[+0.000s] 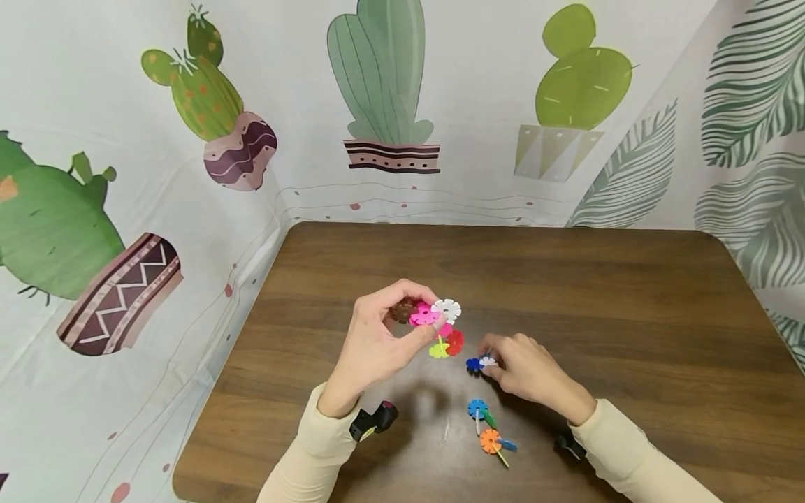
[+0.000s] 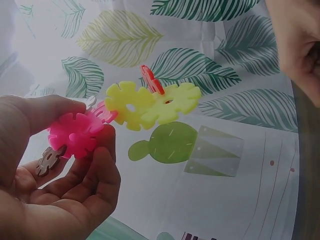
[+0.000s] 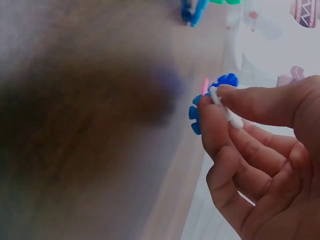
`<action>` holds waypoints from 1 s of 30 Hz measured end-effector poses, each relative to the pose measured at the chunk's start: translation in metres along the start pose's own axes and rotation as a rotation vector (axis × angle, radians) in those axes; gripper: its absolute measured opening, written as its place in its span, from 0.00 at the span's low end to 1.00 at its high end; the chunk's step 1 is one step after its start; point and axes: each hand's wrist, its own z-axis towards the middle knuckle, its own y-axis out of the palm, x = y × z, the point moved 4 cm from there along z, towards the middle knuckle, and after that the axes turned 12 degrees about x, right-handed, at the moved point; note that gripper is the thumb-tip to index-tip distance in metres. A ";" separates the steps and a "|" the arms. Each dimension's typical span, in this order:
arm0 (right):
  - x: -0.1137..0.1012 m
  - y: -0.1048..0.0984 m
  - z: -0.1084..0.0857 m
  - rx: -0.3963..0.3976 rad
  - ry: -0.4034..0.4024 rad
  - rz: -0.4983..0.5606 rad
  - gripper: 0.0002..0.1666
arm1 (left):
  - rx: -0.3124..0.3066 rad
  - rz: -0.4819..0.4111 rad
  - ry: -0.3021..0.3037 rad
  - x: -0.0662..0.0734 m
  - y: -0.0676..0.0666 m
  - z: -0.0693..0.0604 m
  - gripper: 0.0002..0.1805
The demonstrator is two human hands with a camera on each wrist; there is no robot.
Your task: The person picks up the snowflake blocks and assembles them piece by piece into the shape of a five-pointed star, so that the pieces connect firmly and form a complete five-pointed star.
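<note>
My left hand [image 1: 380, 346] is raised over the table, thumb and fingers pinching a cluster of slotted flower-shaped plastic discs. That cluster joins a brown disc [image 1: 402, 311], pink discs [image 2: 75, 134], a white disc [image 1: 448, 310], a red disc [image 1: 455, 342] and yellow discs [image 2: 175, 102]. To its right and lower, my right hand [image 1: 531, 367] pinches a white disc [image 3: 235, 121] between thumb and forefinger. A dark blue disc [image 3: 228, 80], a lighter blue disc [image 3: 194, 116] and a pink piece [image 3: 205, 86] are with it; the fingers partly hide how they join.
Nearer me on the brown wooden table [image 1: 597, 293] lie more joined discs: a blue disc [image 1: 477, 409] with green and white ones, and an orange disc [image 1: 490, 441] with blue and yellow-green ones. A cactus-print cloth [image 1: 478, 195] hangs behind the table's far edge.
</note>
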 end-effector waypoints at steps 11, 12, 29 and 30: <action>-0.017 -0.048 0.005 0.101 -0.005 0.439 0.15 | -0.007 -0.019 0.002 0.002 0.002 0.001 0.12; -0.019 -0.053 0.005 0.114 -0.004 0.477 0.16 | -0.007 -0.019 0.002 0.002 0.002 0.001 0.13; -0.050 -0.098 -0.010 0.101 -0.113 0.991 0.19 | -0.073 0.003 0.059 0.003 0.008 0.000 0.12; -0.050 -0.099 -0.010 0.089 -0.105 1.023 0.20 | -0.074 0.004 0.061 0.004 0.008 0.000 0.12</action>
